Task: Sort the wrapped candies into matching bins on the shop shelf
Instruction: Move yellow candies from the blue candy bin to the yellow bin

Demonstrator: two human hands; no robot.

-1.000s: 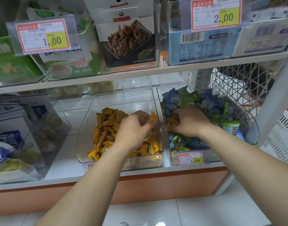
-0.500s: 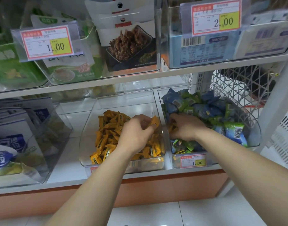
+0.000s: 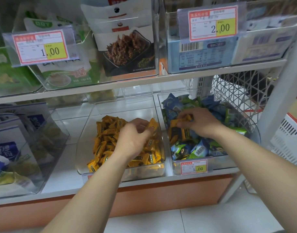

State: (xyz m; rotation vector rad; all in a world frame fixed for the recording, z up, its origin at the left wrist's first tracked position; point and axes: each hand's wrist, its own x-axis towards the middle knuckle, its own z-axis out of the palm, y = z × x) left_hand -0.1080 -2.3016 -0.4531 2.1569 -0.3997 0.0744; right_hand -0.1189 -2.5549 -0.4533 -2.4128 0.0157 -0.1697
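Two clear bins stand side by side on the lower shelf. The middle bin (image 3: 87, 135) holds a heap of orange wrapped candies (image 3: 104, 145). The right bin (image 3: 216, 163) holds blue and green wrapped candies (image 3: 194, 148), with a few orange candies (image 3: 179, 133) mixed in at its left side. My left hand (image 3: 134, 137) hovers over the orange heap and pinches an orange candy (image 3: 152, 124) at its fingertips. My right hand (image 3: 198, 121) reaches into the right bin, its curled fingers holding orange candies (image 3: 183, 118).
A clear bin of blue and white packets (image 3: 18, 148) stands at the left. The upper shelf (image 3: 127, 84) carries snack packets behind price tags. A white lattice basket (image 3: 237, 91) sits behind the right bin and a white upright post (image 3: 279, 101) stands at the right.
My right hand has lifted a little out of the blue and green pile with orange candies in its fingers. My left hand stays over the orange heap.
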